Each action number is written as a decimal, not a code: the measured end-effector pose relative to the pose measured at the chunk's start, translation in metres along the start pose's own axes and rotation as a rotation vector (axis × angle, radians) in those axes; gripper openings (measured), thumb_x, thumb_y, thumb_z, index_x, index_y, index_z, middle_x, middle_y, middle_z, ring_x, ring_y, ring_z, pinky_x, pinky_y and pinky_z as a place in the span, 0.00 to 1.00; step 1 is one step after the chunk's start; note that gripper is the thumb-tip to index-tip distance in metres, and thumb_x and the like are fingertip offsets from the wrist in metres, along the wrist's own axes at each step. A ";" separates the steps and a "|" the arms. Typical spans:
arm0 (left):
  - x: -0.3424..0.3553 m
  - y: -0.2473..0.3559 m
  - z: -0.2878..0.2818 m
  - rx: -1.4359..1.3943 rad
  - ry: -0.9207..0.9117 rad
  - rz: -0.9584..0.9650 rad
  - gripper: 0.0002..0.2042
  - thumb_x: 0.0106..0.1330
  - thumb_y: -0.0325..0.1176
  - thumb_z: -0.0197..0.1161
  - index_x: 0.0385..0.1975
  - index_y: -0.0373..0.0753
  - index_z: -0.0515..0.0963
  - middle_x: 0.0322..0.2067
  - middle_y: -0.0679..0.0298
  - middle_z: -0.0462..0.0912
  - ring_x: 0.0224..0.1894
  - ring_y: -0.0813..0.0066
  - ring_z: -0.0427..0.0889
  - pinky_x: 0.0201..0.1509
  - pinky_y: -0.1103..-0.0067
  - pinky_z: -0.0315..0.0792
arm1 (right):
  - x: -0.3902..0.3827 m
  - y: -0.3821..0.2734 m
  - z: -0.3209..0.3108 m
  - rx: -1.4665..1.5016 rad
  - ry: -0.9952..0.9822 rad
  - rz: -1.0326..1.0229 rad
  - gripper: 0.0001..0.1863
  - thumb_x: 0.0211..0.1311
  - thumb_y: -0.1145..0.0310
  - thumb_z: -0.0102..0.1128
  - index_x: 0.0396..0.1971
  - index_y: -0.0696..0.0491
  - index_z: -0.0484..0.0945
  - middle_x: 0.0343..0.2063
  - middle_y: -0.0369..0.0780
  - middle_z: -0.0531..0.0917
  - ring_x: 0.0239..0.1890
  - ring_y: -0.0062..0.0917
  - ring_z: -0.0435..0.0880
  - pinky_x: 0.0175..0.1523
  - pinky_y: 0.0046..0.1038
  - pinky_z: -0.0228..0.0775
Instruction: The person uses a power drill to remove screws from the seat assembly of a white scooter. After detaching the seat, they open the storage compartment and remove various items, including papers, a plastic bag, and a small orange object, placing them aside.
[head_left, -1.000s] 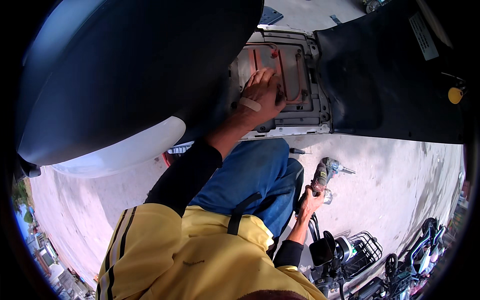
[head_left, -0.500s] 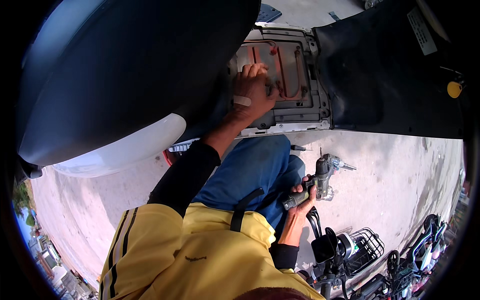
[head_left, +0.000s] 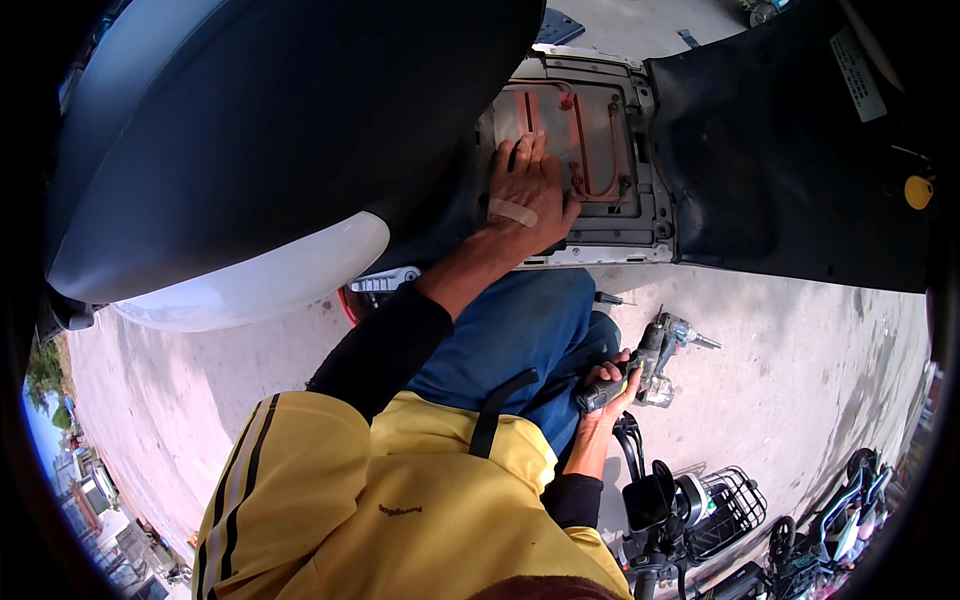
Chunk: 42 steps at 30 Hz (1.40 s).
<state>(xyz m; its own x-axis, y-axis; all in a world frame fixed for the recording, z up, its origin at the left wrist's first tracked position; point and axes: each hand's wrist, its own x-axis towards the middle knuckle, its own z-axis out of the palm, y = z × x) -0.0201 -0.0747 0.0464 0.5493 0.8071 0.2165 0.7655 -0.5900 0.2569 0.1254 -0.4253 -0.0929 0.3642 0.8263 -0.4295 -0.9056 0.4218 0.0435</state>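
Observation:
My left hand (head_left: 525,190), a bandage strip across its back, lies over the grey batteries (head_left: 598,120) in the scooter's floor compartment. Its fingers stretch out over the battery tops, with the thumb apart. Red and dark wires (head_left: 612,160) run across the batteries just right of the hand. Beside my right knee, my right hand (head_left: 618,392) is closed round the grip of a dark cordless drill (head_left: 648,350). Beyond the drill a second power tool (head_left: 680,330) with a long metal nose lies on the ground; the drill partly overlaps it.
The black scooter seat (head_left: 270,140) fills the upper left; a dark front panel (head_left: 770,180) stands right of the compartment. A screwdriver (head_left: 612,298) lies on the concrete by my knee. Parked bikes, one with a wire basket (head_left: 735,505), stand at lower right.
My left hand's fingers have straightened over the batteries. The drill in my right hand has tilted, its tip swinging toward the tool on the ground. The whole view has shifted slightly.

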 end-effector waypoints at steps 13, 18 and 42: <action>0.077 -0.035 0.034 -0.087 0.082 -0.173 0.36 0.69 0.50 0.57 0.65 0.22 0.66 0.73 0.40 0.62 0.79 0.48 0.56 0.80 0.55 0.44 | 0.002 -0.002 0.003 0.044 0.008 0.024 0.23 0.74 0.56 0.61 0.59 0.55 0.71 0.47 0.39 0.83 0.33 0.22 0.78 0.43 0.28 0.74; 0.041 -0.023 0.020 -0.031 0.005 -0.100 0.35 0.71 0.49 0.56 0.64 0.21 0.66 0.73 0.38 0.62 0.79 0.46 0.56 0.81 0.55 0.43 | 0.001 -0.003 0.001 0.063 -0.003 0.038 0.23 0.74 0.56 0.62 0.59 0.55 0.72 0.47 0.38 0.84 0.34 0.22 0.79 0.42 0.27 0.75; -0.104 0.024 -0.025 -0.134 0.025 0.094 0.20 0.63 0.40 0.66 0.44 0.28 0.75 0.66 0.40 0.70 0.75 0.46 0.61 0.81 0.50 0.49 | 0.001 0.004 0.007 -0.153 0.018 -0.080 0.25 0.71 0.52 0.66 0.60 0.50 0.73 0.49 0.37 0.82 0.42 0.25 0.81 0.55 0.34 0.77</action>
<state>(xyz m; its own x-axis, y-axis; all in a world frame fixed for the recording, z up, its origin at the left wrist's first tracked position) -0.0676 -0.1737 0.0532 0.6067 0.7483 0.2683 0.6586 -0.6621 0.3575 0.1239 -0.4200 -0.0872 0.4340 0.7850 -0.4420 -0.8968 0.4235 -0.1284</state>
